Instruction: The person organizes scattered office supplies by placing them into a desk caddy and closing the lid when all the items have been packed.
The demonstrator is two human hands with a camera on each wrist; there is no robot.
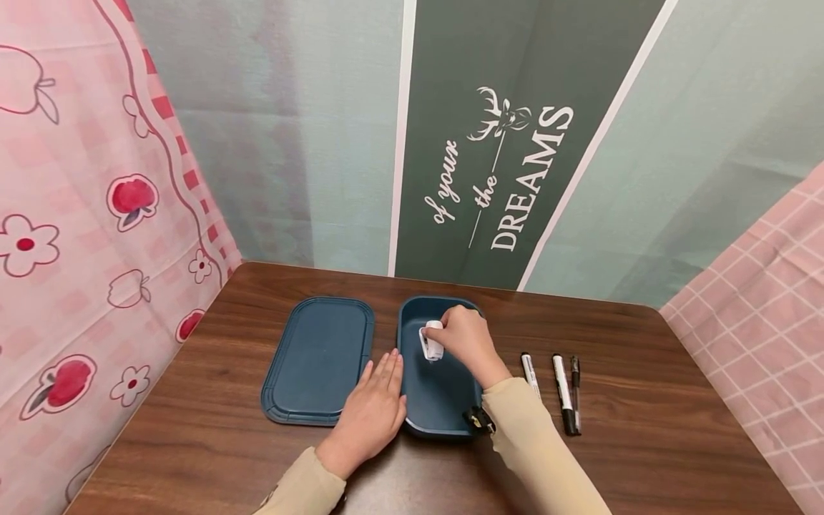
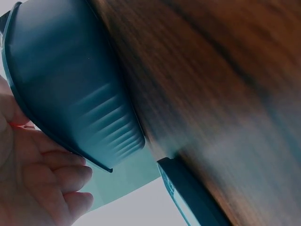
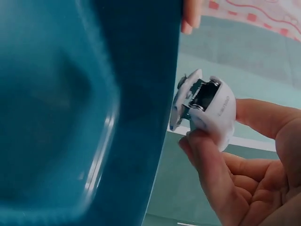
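Observation:
In the head view a dark blue plastic box (image 1: 444, 400) stands lidless on the table. My right hand (image 1: 468, 340) pinches a small white stapler (image 1: 434, 340) between thumb and fingers, over the inside of the box. The right wrist view shows that stapler (image 3: 214, 110) with its metal parts, beyond the box rim (image 3: 164, 117). My left hand (image 1: 373, 408) has its fingers extended along the box's left side. Seen from the left wrist, the fingers (image 2: 70, 176) lie by the rim of the ribbed box wall (image 2: 80, 80).
The flat blue lid (image 1: 318, 361) lies left of the box. On the right are two white markers with black caps, one of them this marker (image 1: 562, 386), and a dark pen (image 1: 576, 393). Printed curtains (image 1: 341, 129) hang behind the wooden table (image 1: 212, 400).

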